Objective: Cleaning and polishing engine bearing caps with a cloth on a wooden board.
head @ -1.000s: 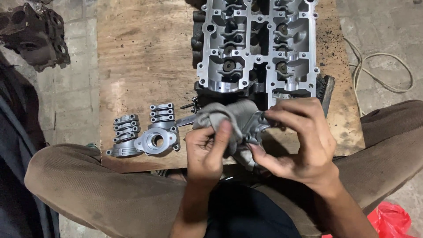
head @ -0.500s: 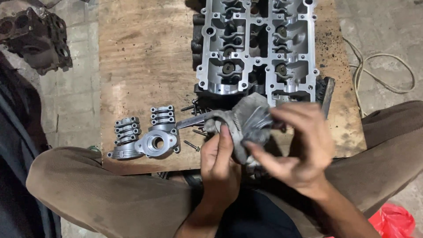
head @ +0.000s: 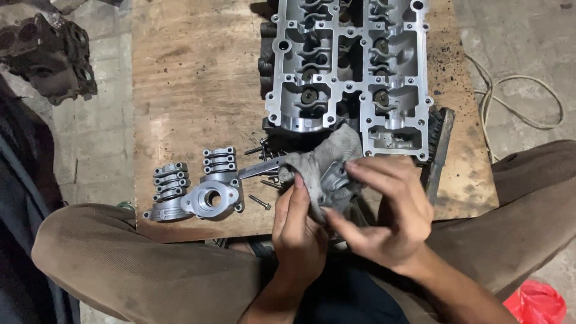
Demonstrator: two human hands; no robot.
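- Change since the earlier frames: the right hand (head: pixel 384 210), blurred in motion half a second ago, now reads sharp and lies lower over the grey rag (head: pixel 324 162); the left hand (head: pixel 298 225) has kept its place beneath the bundle, thumb up along the cloth.
- Change, continued: the rag covers more of the small metal part (head: pixel 333 178) than a second ago; only a patch of bright casting shows between the folds.
- Far left, off the table: a dark, dirty casting (head: pixel 51 57) sits on the paved floor, unmoved across the frames.
- Front left corner of the wooden table (head: pixel 192 90): a group of bearing caps (head: pixel 171 183) and a round-bored housing (head: pixel 210 198) stand close together, with a loose bolt (head: pixel 259 202) just to their right; positions unchanged.
- Front edge, centre: the left hand is clenched on the rag and part from below, fingers curled under, thumb pressed on the cloth.
- The rag and part are held above the front edge of the table, between both hands, just in front of the cylinder head (head: pixel 348 72).
- Right of centre: the right hand grasps the rag from above and the right, fingertips spread on the cloth.
- Near the right edge: a wire brush (head: pixel 441 141) lies beside the cylinder head.
- Off the table, right: a pale cable (head: pixel 522 102) loops on the floor; a red bag (head: pixel 537 303) shows at the lower corner.
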